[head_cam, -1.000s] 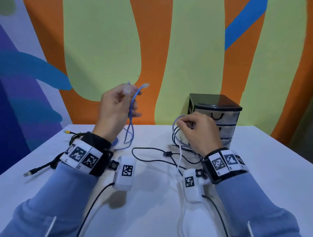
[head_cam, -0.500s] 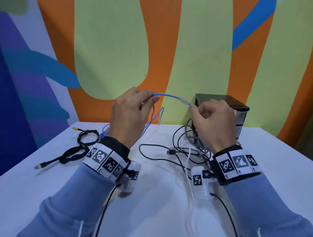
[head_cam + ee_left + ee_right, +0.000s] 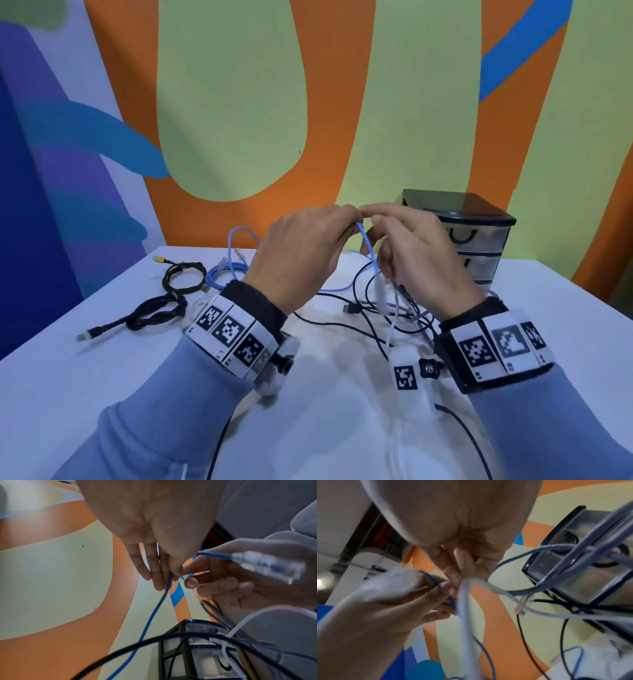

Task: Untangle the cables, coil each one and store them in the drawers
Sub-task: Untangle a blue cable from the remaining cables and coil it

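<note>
My left hand (image 3: 352, 214) and right hand (image 3: 372, 215) meet fingertip to fingertip above the table, in front of the drawer unit (image 3: 474, 240). Both pinch a thin blue cable (image 3: 370, 251) that hangs down between them and ends in a clear plug (image 3: 379, 294). In the left wrist view my left hand (image 3: 169, 574) pinches the blue cable (image 3: 150, 616), and the plug (image 3: 267, 565) lies across the right hand's curled fingers. In the right wrist view a grey cable (image 3: 464, 601) loops just under my right hand (image 3: 456, 573); whether it is held is unclear.
A tangle of black, grey and white cables (image 3: 394, 315) lies on the white table (image 3: 565, 325) below my hands. At the left lie a coiled black cable with a yellow plug (image 3: 181, 277), another bundled black cable (image 3: 154, 311) and a blue coil (image 3: 222, 274). The drawers look closed.
My hands have come together from about a plug's cable length apart. The blue cable, stretched between them before, now hangs down with its plug dangling.
</note>
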The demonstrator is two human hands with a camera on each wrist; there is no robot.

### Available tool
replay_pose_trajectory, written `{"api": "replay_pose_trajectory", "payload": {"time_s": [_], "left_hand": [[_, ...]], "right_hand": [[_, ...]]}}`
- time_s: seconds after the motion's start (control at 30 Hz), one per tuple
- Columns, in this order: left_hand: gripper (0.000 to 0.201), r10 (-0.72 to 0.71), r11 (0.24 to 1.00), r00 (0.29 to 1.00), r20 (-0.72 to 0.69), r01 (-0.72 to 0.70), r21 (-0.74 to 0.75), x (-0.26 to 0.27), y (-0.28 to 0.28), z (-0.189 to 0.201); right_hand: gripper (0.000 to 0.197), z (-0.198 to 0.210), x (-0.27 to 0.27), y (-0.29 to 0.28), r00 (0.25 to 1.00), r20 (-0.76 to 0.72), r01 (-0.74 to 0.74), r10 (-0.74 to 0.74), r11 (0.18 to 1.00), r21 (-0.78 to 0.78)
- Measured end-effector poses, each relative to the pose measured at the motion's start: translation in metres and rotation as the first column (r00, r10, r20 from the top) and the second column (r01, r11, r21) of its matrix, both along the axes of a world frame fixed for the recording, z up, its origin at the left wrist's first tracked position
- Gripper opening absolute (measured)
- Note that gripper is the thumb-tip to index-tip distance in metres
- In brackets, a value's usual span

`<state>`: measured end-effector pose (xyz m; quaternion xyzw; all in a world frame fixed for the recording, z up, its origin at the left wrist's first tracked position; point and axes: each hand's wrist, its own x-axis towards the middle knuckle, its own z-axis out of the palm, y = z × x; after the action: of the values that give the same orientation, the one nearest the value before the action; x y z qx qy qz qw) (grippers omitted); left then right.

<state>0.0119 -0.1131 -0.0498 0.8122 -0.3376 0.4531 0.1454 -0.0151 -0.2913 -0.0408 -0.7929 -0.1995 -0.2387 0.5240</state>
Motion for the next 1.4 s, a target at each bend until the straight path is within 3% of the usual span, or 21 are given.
{"api": "replay_pose_trajectory", "payload": {"time_s": [0.07, 0.17, 0.33, 0.4, 0.53, 0.6, 0.73, 0.83, 0.9, 0.93, 1.03, 1.1, 1.2, 1.3, 1.4], "left_hand": [[0.018, 0.018, 0.999, 1.000, 0.018, -0.019, 0.049, -0.001, -0.001, 0.001], [0.014, -0.018, 0.998, 0.999, 0.036, 0.016, 0.056, -0.003, -0.002, 0.001], [0.024, -0.104, 0.981, 0.983, -0.154, 0.075, -0.179, 0.014, 0.010, -0.004], [0.022, -0.141, 0.971, 0.976, -0.166, 0.104, -0.213, 0.016, 0.013, -0.004], [0.027, -0.096, 0.995, 0.994, -0.056, 0.094, -0.034, 0.011, 0.012, -0.003], [0.029, -0.112, 0.994, 0.992, -0.052, 0.111, -0.018, 0.010, 0.009, -0.003], [0.021, -0.119, 0.978, 0.978, -0.171, 0.086, -0.193, 0.013, 0.009, -0.004], [0.024, -0.119, 0.957, 0.905, -0.407, -0.004, -0.289, 0.022, 0.018, -0.004], [0.022, -0.189, 0.927, 0.861, -0.472, -0.001, -0.375, 0.026, 0.027, -0.002], [0.020, -0.251, 0.899, 0.844, -0.474, 0.021, -0.438, 0.027, 0.032, 0.000], [0.019, -0.341, 0.837, 0.857, -0.387, 0.089, -0.540, 0.023, 0.042, 0.009], [0.021, -0.252, 0.882, 0.922, -0.295, 0.093, -0.463, 0.020, 0.046, 0.013], [0.025, -0.144, 0.939, 0.980, -0.136, 0.092, -0.332, 0.011, 0.045, 0.021], [0.028, -0.003, 0.962, 0.999, 0.054, 0.018, -0.273, 0.005, 0.050, 0.030], [0.030, 0.095, 0.963, 0.982, 0.162, -0.049, -0.266, -0.001, 0.056, 0.036]], "right_hand": [[0.027, 0.003, -0.002, -0.001, 0.992, -0.093, -0.081, 0.089, 0.993, 0.087], [0.028, 0.003, -0.002, -0.002, 0.975, -0.100, -0.190, 0.200, 0.977, 0.100], [0.024, 0.004, -0.002, -0.008, 0.936, -0.078, -0.309, 0.343, 0.908, 0.284], [0.026, 0.006, -0.004, -0.006, 0.923, -0.075, -0.336, 0.378, 0.885, 0.321], [0.031, 0.009, -0.006, -0.006, 0.895, -0.144, -0.354, 0.421, 0.870, 0.344], [0.032, 0.005, -0.006, -0.007, 0.894, -0.118, -0.383, 0.432, 0.875, 0.297], [0.033, 0.004, 0.003, -0.013, 0.914, 0.044, -0.389, 0.403, 0.839, 0.380], [0.030, 0.014, 0.007, -0.026, 0.923, 0.204, -0.382, 0.327, 0.706, 0.597], [0.030, 0.021, 0.008, -0.043, 0.947, 0.217, -0.319, 0.238, 0.590, 0.742], [0.032, 0.023, 0.008, -0.049, 0.968, 0.176, -0.247, 0.177, 0.590, 0.768], [0.034, 0.020, 0.009, -0.057, 0.994, -0.026, -0.061, 0.102, 0.760, 0.647], [0.035, 0.017, 0.006, -0.050, 0.978, -0.128, -0.077, 0.166, 0.851, 0.520], [0.036, 0.018, -0.002, -0.041, 0.960, -0.182, -0.137, 0.213, 0.923, 0.359], [0.022, 0.018, -0.009, -0.038, 0.952, -0.152, -0.232, 0.266, 0.950, 0.208], [0.023, 0.016, -0.013, -0.029, 0.927, -0.155, -0.318, 0.342, 0.934, 0.162]]}}
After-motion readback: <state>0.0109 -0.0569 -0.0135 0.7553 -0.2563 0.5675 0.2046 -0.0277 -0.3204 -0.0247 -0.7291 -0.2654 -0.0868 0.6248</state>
